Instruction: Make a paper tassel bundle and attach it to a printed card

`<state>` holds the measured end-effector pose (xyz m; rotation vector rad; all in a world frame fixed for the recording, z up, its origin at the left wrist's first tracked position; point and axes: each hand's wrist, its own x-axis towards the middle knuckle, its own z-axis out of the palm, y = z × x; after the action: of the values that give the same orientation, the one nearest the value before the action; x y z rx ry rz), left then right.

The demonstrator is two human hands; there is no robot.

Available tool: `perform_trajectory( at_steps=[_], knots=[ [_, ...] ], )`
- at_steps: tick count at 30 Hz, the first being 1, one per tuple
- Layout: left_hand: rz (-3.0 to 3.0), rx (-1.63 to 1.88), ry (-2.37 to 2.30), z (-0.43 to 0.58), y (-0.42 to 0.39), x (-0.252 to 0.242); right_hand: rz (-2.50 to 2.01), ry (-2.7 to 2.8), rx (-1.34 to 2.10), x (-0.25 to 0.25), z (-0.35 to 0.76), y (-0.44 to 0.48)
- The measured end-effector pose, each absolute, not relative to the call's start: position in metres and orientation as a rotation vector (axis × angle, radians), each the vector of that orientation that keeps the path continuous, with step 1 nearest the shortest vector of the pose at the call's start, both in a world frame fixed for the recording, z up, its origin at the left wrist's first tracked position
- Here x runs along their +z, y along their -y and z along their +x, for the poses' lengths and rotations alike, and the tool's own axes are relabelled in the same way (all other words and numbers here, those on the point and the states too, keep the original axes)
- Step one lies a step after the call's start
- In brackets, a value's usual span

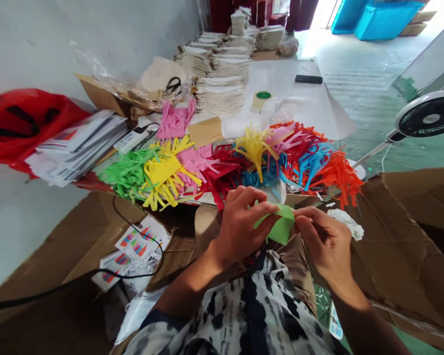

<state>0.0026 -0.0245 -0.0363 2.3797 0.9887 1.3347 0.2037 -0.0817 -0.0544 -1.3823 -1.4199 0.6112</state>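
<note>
I have left hand and right hand pinching a green sheet, seemingly unfinished, with apparently finished yellow fringes at ten o'clock.

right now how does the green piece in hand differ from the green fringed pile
The green piece is held in the left hand and right hand; the green fringed pile lies beside the yellow fringed bunch. The green piece shows a mostly flat face, while the green fringed pile shows many narrow strips. What shows of the green piece looks smaller than the green fringed pile. Both are green.
</note>
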Motion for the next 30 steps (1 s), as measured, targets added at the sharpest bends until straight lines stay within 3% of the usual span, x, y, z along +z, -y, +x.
perform_trajectory(
  at_steps=[4,7,10,20,24,30],
  knots=[
    [2.060,0.807,-0.491,-0.011,0.014,-0.019,-1.301,1.489,0.533,-0.055,0.224,0.083],
    [2.042,0.533,-0.285,-0.015,0.009,-0.011,-1.145,1.642,0.866,-0.057,0.226,0.082],
    [2.077,0.439,-0.284,-0.017,0.006,-0.009,-1.048,1.699,1.207,-0.060,0.222,0.082],
    [1.684,0.214,-0.447,-0.020,-0.007,-0.016,-1.068,1.395,1.688,-0.077,0.233,0.087],
    [1.609,0.213,-0.677,-0.020,-0.022,-0.023,-1.282,1.325,1.501,-0.078,0.244,0.070],
    [2.342,0.460,-1.340,-0.024,-0.049,-0.027,-1.519,1.621,0.984,-0.094,0.260,0.011]
  ],
)
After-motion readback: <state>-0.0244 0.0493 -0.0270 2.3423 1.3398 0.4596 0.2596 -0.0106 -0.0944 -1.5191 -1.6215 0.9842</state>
